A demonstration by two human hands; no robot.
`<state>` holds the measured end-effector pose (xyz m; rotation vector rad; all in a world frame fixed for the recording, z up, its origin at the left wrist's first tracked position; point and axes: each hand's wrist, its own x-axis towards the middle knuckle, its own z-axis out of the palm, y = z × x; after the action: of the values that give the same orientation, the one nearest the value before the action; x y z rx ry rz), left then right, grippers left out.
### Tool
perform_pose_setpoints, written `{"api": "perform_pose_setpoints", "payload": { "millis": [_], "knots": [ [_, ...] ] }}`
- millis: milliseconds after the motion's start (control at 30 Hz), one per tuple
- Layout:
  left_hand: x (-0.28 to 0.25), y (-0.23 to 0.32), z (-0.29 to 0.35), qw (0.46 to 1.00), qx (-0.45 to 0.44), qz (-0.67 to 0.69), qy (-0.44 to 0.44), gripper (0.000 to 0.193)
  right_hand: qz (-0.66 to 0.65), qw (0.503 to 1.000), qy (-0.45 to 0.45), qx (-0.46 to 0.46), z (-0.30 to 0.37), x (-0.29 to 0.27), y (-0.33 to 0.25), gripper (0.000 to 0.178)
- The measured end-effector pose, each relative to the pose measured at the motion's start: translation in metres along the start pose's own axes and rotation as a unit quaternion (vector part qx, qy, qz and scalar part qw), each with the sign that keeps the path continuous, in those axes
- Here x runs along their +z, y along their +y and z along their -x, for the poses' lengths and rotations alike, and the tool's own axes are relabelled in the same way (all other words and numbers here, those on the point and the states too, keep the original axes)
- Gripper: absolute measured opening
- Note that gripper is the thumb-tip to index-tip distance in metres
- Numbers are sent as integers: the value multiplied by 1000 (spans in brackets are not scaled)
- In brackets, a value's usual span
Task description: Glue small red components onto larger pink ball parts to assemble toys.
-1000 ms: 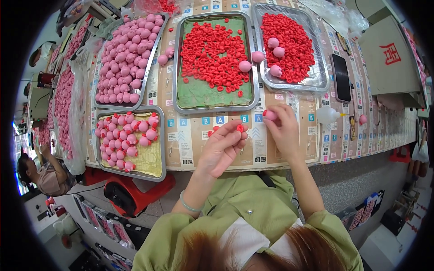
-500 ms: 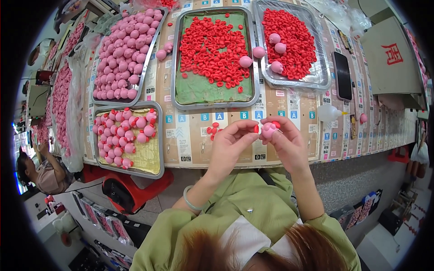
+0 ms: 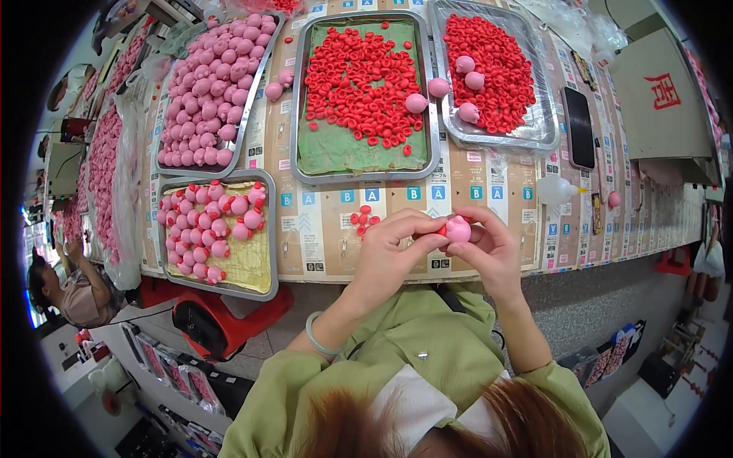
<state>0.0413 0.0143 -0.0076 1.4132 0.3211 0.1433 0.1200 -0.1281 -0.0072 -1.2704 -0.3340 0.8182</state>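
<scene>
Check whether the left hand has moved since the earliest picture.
Yes: the left hand has moved right. Its fingertips, earlier left of the right edge of the green-lined tray, now reach past that edge.

A ball (image 3: pixel 459 230) is resting between left fingers (image 3: pixel 416 221) and right fingers (image 3: pixel 489 218). Loose rings (image 3: pixel 363 219) are lying just left; one tray (image 3: pixel 366 177) is standing ahead, a second tray (image 3: pixel 504 144) ahead-right, a third tray (image 3: pixel 256 272) farther left, a fourth tray (image 3: pixel 197 172) ahead-left; a bottle (image 3: pixel 555 191) is lying right.
</scene>
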Motion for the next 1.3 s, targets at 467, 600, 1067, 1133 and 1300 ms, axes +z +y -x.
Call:
{"api": "perform_pose_setpoints", "payload": {
  "millis": [467, 600, 1067, 1133, 1300],
  "knots": [
    [9, 2, 3, 789, -250, 543, -140, 35, 258, 950, 13, -177, -6, 7, -17, 39],
    [10, -5, 5, 793, -232, 546, -140, 37, 240, 968, 35, -71, 0, 14, -17, 39],
    [12, -7, 5, 802, -230, 541, -111, 33, 224, 969, 28, -96, 0, 9, -2, 41],
    [11, -4, 3, 807, -225, 534, -113, 32, 194, 976, 28, -97, -2, 11, -1, 41],
    [16, 7, 4, 986, 80, -138, 53, 41, 231, 950, 24, -208, -10, 12, 8, 41]
  ]
}}
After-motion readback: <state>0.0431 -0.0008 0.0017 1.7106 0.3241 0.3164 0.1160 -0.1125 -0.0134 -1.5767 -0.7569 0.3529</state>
